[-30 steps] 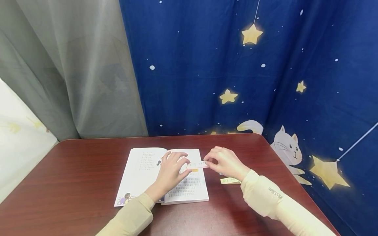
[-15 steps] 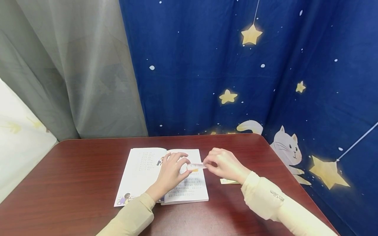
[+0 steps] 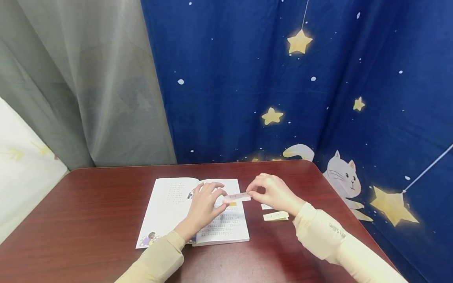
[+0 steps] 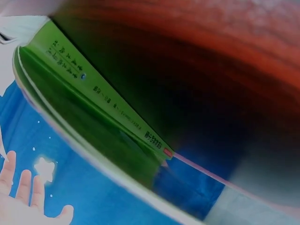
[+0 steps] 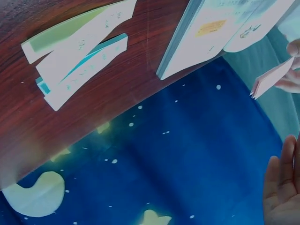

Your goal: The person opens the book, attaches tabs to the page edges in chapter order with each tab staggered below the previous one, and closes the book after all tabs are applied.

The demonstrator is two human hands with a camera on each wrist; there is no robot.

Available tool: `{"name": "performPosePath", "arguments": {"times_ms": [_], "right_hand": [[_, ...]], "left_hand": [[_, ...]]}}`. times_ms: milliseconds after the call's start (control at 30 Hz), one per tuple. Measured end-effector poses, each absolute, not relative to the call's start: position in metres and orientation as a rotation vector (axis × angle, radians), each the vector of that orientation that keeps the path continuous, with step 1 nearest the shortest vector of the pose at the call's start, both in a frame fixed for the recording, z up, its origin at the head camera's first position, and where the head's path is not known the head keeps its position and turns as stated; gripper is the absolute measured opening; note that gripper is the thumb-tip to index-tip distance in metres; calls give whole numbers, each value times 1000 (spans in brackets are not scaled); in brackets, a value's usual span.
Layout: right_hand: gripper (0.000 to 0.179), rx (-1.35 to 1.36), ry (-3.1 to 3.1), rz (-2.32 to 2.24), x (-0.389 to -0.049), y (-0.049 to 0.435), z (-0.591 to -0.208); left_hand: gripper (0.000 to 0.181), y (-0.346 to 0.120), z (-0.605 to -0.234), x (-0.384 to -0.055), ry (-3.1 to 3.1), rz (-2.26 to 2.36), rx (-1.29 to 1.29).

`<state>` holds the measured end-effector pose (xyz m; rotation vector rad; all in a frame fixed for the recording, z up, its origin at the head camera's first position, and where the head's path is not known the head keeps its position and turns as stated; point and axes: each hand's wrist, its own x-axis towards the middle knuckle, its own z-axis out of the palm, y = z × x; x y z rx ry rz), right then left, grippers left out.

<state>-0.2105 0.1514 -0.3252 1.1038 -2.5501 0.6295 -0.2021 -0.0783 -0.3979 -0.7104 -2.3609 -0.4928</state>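
In the head view, my left hand (image 3: 204, 206) is over the right page of the open book (image 3: 166, 220). Its thumb and forefinger pinch the left end of a pink paper strip (image 3: 236, 197). The thumb and forefinger of my right hand (image 3: 274, 192) meet at the strip's other end, just past the page edge. An orange patch (image 3: 232, 204) shows under the strip. In the right wrist view, the pink strip (image 5: 273, 78) has two points at its tip, like layers apart. The left wrist view shows the book's green spine (image 4: 101, 91), and part of a hand.
A yellow paper strip (image 3: 275, 216) lies on the reddish-brown table (image 3: 106, 204), right of the book. A white paper (image 3: 266, 206) is partly hidden by my right hand. In the right wrist view, a teal-edged strip (image 5: 86, 77) lies with them. Curtains (image 3: 226, 98) hang behind the table.
My right hand shifts up slightly and then rightward, and the strip's right end now tilts upward. More of the yellow strip and the white paper shows. My left hand stays nearly still.
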Motion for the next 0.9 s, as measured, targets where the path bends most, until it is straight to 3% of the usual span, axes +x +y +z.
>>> {"name": "performPosePath", "arguments": {"times_ms": [900], "right_hand": [[8,890,-2599,598,-214,201,-316]], "left_hand": [[19,-26,-384,-227,-2430,-486,-779]]}}
